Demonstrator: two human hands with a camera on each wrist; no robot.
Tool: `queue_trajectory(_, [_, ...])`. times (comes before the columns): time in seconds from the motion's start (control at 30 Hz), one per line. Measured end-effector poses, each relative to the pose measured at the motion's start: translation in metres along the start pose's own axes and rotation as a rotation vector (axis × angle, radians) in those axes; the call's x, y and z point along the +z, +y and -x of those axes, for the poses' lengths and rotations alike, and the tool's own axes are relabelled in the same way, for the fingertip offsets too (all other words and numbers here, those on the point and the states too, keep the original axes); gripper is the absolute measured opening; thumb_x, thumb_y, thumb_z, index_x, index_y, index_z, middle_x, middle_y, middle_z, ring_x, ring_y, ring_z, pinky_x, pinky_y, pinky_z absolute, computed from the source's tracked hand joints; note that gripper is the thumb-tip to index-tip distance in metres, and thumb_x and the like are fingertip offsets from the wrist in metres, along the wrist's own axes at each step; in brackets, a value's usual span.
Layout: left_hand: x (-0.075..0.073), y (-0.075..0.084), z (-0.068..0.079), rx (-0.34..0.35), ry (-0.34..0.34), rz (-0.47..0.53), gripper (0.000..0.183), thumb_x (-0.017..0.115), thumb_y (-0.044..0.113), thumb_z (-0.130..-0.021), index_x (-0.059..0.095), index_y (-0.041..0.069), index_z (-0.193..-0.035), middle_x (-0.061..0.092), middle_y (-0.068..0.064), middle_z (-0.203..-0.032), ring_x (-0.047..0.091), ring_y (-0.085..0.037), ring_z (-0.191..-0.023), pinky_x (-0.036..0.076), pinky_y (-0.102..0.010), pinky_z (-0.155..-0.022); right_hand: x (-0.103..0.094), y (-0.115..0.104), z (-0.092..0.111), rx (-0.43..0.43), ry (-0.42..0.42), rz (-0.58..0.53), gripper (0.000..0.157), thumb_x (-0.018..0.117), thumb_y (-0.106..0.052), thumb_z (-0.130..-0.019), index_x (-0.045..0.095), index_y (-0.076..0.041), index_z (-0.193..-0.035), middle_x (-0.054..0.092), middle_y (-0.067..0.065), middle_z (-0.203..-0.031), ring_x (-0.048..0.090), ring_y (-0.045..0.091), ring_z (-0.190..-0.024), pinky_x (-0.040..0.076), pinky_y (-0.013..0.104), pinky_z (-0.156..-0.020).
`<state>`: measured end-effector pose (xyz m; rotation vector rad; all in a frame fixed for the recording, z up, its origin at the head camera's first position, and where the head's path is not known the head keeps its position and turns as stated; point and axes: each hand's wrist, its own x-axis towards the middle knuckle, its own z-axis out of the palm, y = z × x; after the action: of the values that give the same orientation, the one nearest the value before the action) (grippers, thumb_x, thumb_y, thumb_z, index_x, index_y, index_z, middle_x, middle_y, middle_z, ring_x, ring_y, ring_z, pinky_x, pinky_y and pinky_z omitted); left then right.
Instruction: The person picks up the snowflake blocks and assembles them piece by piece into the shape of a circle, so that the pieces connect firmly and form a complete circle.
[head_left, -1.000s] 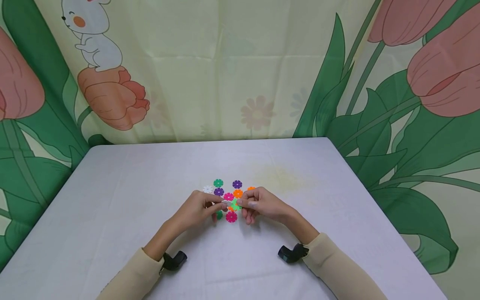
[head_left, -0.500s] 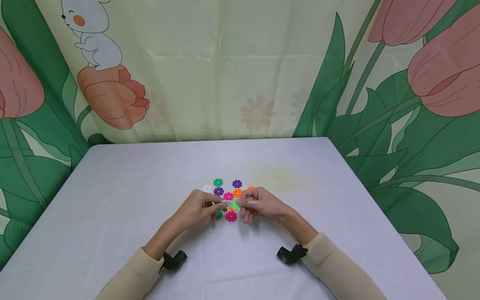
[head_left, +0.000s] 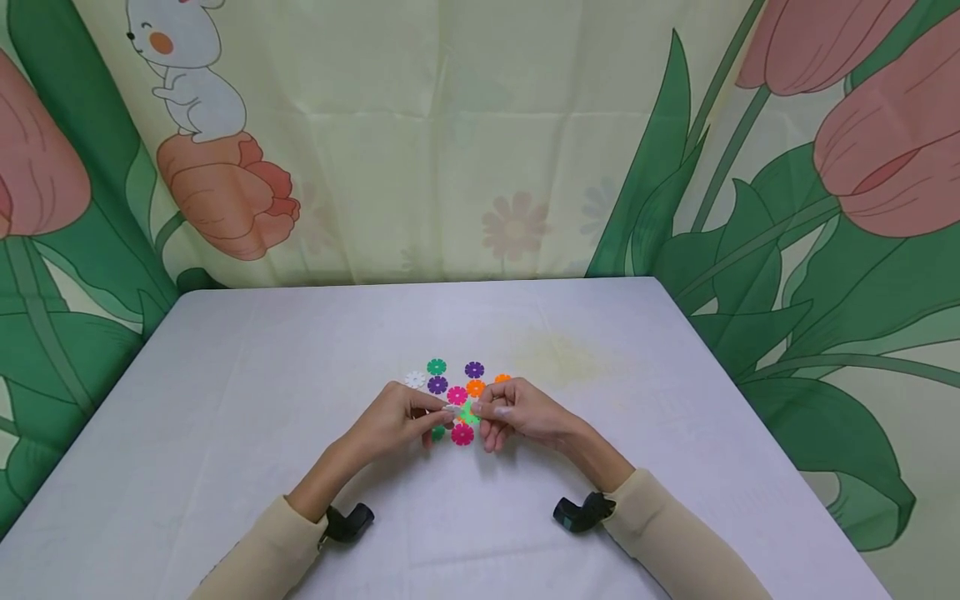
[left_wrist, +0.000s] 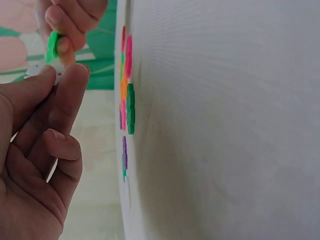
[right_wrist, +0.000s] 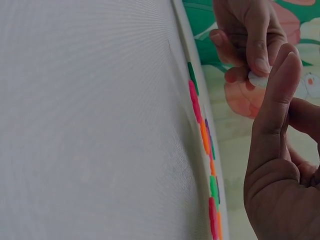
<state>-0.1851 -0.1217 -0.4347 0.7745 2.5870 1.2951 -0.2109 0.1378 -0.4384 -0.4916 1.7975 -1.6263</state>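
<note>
Between the thumb and forefinger of my left hand (head_left: 405, 412) is a white notched plastic disc (left_wrist: 36, 68), a snowflake-type building piece. My right hand (head_left: 528, 410) pinches a bright green disc (left_wrist: 52, 46) of the same kind. The two discs meet edge to edge between the fingertips, raised over the table in the left wrist view. Fingers cover much of both pieces. Just beneath the hands lie a pink disc (head_left: 462, 434) and a dark green disc (head_left: 438, 433), the latter partly behind the left fingers.
Several more discs lie flat beyond the hands, among them a purple disc (head_left: 474, 369), an orange disc (head_left: 476, 388) and a white disc (head_left: 414, 379). A white cloth covers the table (head_left: 300, 350). Behind its far edge hangs a printed curtain (head_left: 367, 167).
Both hands keep their hold on the two discs. My right hand has edged very slightly left, and less of the green disc shows. The loose discs stay where they were.
</note>
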Motion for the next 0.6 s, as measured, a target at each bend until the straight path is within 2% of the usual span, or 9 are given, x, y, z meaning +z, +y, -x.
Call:
queue_trajectory(0.17, [0.0014,-0.0008,0.0000,0.013,0.004,-0.012,0.013,0.077,0.021,-0.098,0.084,0.010,-0.101,0.072,0.003,-0.065,0.068,-0.012,-0.061,0.044,-0.021,-0.055,0.0011,0.0017,-0.0001,0.000,0.003,0.003,0.016,0.065,-0.014,-0.106,0.063,-0.003,-0.095,0.074,0.003,-0.077,0.074,0.012,-0.064,0.061,0.025,-0.064])
queue_trajectory(0.37, [0.0029,-0.0011,-0.0001,0.024,0.003,-0.028,0.012,0.077,0.020,-0.098,0.084,0.011,-0.097,0.072,0.000,-0.065,0.067,-0.012,-0.060,0.045,-0.021,-0.056,0.0025,0.0044,-0.0017,-0.014,-0.012,0.025,0.018,0.063,-0.015,-0.106,0.063,-0.001,-0.096,0.073,0.001,-0.077,0.074,0.011,-0.064,0.061,0.024,-0.064])
queue_trajectory(0.6, [0.0037,-0.0010,-0.0011,0.011,0.038,-0.037,0.011,0.076,0.021,-0.099,0.082,0.012,-0.099,0.077,-0.002,-0.076,0.067,-0.011,-0.059,0.049,-0.021,-0.062,0.0021,0.0050,-0.0028,-0.014,-0.006,0.013,0.020,0.062,-0.017,-0.108,0.062,-0.004,-0.094,0.073,0.002,-0.078,0.073,0.012,-0.064,0.062,0.026,-0.065])
